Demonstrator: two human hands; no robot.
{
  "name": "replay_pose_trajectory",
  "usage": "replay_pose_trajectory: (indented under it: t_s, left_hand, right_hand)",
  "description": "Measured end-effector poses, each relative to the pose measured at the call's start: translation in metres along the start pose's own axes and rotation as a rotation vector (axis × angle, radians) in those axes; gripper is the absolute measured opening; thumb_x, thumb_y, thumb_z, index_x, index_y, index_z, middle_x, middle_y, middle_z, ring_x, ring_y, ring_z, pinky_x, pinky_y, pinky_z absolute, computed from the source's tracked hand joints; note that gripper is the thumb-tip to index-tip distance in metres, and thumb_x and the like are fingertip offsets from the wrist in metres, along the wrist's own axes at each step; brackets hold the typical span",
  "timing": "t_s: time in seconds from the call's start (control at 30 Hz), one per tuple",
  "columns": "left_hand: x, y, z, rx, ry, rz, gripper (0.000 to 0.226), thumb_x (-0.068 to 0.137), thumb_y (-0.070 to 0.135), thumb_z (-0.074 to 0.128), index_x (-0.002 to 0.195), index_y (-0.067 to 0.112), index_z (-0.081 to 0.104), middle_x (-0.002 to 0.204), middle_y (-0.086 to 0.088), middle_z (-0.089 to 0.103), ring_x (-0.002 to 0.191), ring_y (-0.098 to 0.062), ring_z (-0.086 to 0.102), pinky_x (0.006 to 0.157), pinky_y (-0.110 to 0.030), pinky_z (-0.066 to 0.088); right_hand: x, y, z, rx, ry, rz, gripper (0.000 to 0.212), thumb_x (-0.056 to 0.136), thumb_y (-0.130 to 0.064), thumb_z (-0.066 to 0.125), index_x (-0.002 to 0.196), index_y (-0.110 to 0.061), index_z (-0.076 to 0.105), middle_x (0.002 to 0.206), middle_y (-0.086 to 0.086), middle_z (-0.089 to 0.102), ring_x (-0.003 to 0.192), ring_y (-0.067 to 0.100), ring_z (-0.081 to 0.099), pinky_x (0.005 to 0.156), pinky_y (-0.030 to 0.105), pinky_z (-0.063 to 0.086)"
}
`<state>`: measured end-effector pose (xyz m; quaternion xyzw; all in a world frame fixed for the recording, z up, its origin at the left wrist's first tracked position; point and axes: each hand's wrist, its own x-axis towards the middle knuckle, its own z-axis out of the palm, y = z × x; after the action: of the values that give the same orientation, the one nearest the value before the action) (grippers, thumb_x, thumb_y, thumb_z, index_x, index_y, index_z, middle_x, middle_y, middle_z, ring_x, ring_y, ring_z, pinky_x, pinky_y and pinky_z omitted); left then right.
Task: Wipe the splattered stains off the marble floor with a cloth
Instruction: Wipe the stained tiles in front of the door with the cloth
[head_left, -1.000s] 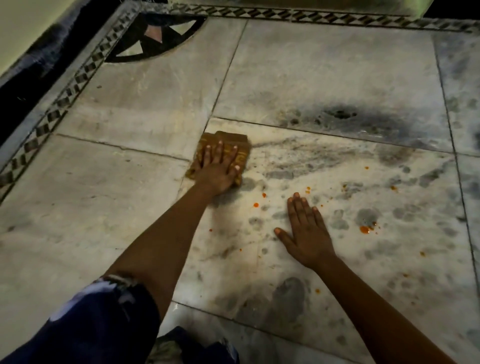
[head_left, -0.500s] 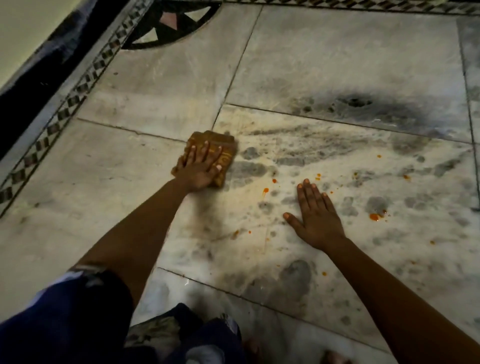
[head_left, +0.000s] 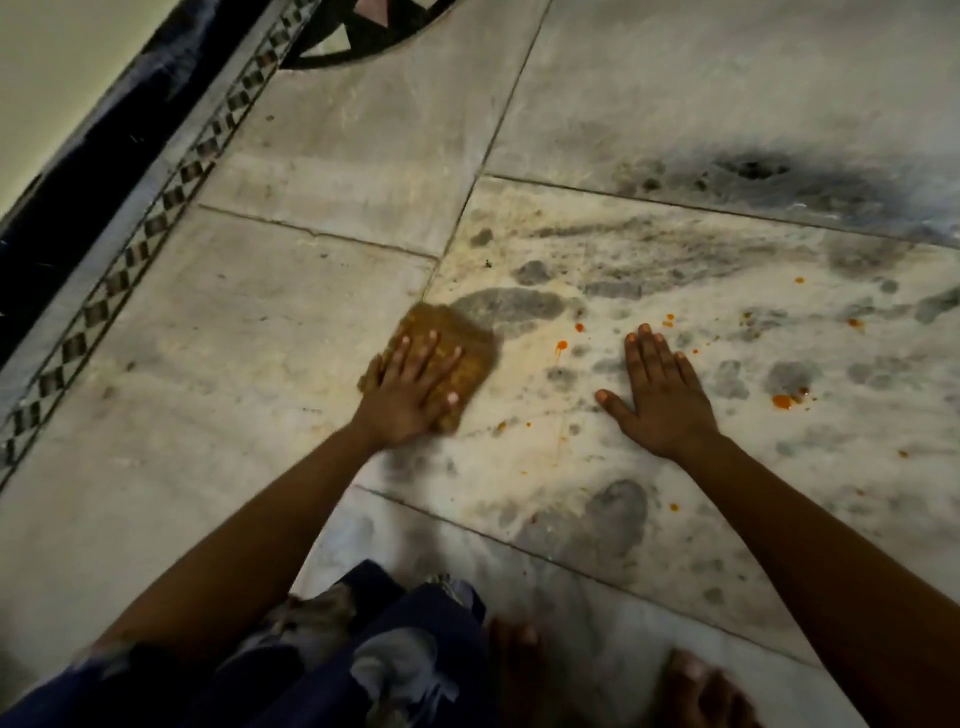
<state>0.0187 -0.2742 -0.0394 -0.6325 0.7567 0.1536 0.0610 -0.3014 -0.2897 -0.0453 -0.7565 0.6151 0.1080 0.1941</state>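
A folded brown-orange cloth (head_left: 467, 353) lies flat on the marble floor (head_left: 291, 338) near a tile joint. My left hand (head_left: 410, 387) presses on it with straight, spread fingers. To its right, my right hand (head_left: 657, 397) lies flat on the bare tile, palm down. Small orange stain drops (head_left: 561, 345) dot the floor between the two hands. A larger orange splat (head_left: 782, 401) sits right of my right hand, with more specks (head_left: 854, 323) further right.
A checkered inlay border (head_left: 156, 223) and a dark skirting run along the left, below a pale wall. A dark patterned inlay (head_left: 363, 31) sits at the top. Dark grey veining (head_left: 753, 171) marks the far tiles. My bare feet (head_left: 691, 680) and blue garment (head_left: 363, 649) are at the bottom.
My left hand has dragged the cloth toward me along the tile. The view has tilted down, bringing my feet into sight. My right hand stays planted on the floor.
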Motion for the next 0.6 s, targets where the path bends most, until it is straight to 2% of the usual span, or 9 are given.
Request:
replay_pose_trajectory:
  t_s: [0.07,0.13,0.2,0.3,0.4,0.47,0.53,0.6]
  left_hand:
    - [0.037,0.007,-0.015,-0.075,-0.083,-0.133,0.063,0.086,0.071,0.012,0.14,0.05,-0.011,0.158,0.006,-0.013,0.145,-0.028,-0.012,0.113,-0.05,-0.002]
    - [0.053,0.019,-0.023,-0.054,-0.134,-0.133,0.059,0.095,0.058,0.024,0.144,0.046,-0.004,0.157,0.006,-0.016,0.144,-0.029,-0.015,0.114,-0.052,-0.004]
    - [0.037,0.029,-0.014,-0.015,-0.116,-0.056,0.056,0.093,0.061,0.02,0.143,0.047,-0.005,0.158,0.005,-0.014,0.144,-0.029,-0.013,0.113,-0.051,-0.005]
    - [-0.029,0.035,0.018,0.055,0.009,0.108,0.064,0.087,0.068,0.001,0.145,0.041,-0.001,0.157,0.0,-0.002,0.145,-0.032,-0.002,0.112,-0.047,-0.001]
    - [-0.102,0.017,0.05,0.081,0.084,0.187,0.057,0.094,0.06,0.008,0.148,0.04,0.004,0.158,-0.002,0.004,0.144,-0.027,0.0,0.111,-0.042,0.0]
    - [-0.119,-0.007,0.056,0.065,0.12,0.112,0.058,0.094,0.06,0.008,0.147,0.041,-0.002,0.159,0.001,-0.007,0.144,-0.025,-0.001,0.111,-0.043,0.005]
    - [-0.103,-0.021,0.048,0.006,0.134,-0.072,0.063,0.087,0.069,-0.001,0.145,0.044,-0.008,0.157,-0.001,-0.009,0.144,-0.024,-0.003,0.111,-0.05,0.007]
    - [-0.076,-0.022,0.033,-0.091,0.099,-0.276,0.082,0.073,0.079,-0.012,0.145,0.04,-0.007,0.158,-0.003,-0.007,0.144,-0.027,-0.007,0.112,-0.053,0.001]
  right_hand:
    - [-0.001,0.001,-0.003,-0.001,-0.018,-0.007,0.079,0.095,-0.058,0.023,0.148,-0.012,-0.014,0.156,0.007,-0.022,0.144,0.019,-0.017,0.115,0.033,-0.008]
    - [-0.002,0.001,-0.004,-0.013,-0.033,-0.017,0.08,0.095,-0.057,0.023,0.148,-0.012,-0.014,0.156,0.007,-0.021,0.144,0.019,-0.016,0.116,0.034,-0.007]
    - [-0.003,0.003,-0.004,-0.027,-0.034,-0.022,0.08,0.094,-0.057,0.024,0.148,-0.012,-0.014,0.156,0.008,-0.02,0.145,0.02,-0.015,0.116,0.034,-0.006]
    - [-0.004,0.002,-0.003,-0.025,-0.02,-0.015,0.08,0.094,-0.057,0.024,0.148,-0.011,-0.014,0.156,0.009,-0.02,0.145,0.021,-0.015,0.116,0.035,-0.006]
    - [-0.003,0.003,0.0,-0.019,-0.001,-0.018,0.082,0.094,-0.061,0.021,0.148,-0.011,-0.014,0.156,0.008,-0.019,0.145,0.021,-0.014,0.116,0.035,-0.006]
    - [-0.004,0.004,0.001,-0.012,0.013,-0.019,0.087,0.087,-0.067,0.013,0.148,-0.011,-0.012,0.157,0.008,-0.018,0.145,0.021,-0.013,0.116,0.035,-0.006]
    - [-0.004,0.003,0.003,-0.006,0.016,-0.021,0.091,0.078,-0.065,0.009,0.148,-0.011,-0.011,0.157,0.008,-0.017,0.145,0.021,-0.013,0.116,0.035,-0.006]
    - [-0.003,0.004,0.005,0.002,0.021,-0.024,0.091,0.077,-0.065,0.009,0.148,-0.011,-0.011,0.157,0.008,-0.016,0.145,0.021,-0.013,0.116,0.036,-0.006]
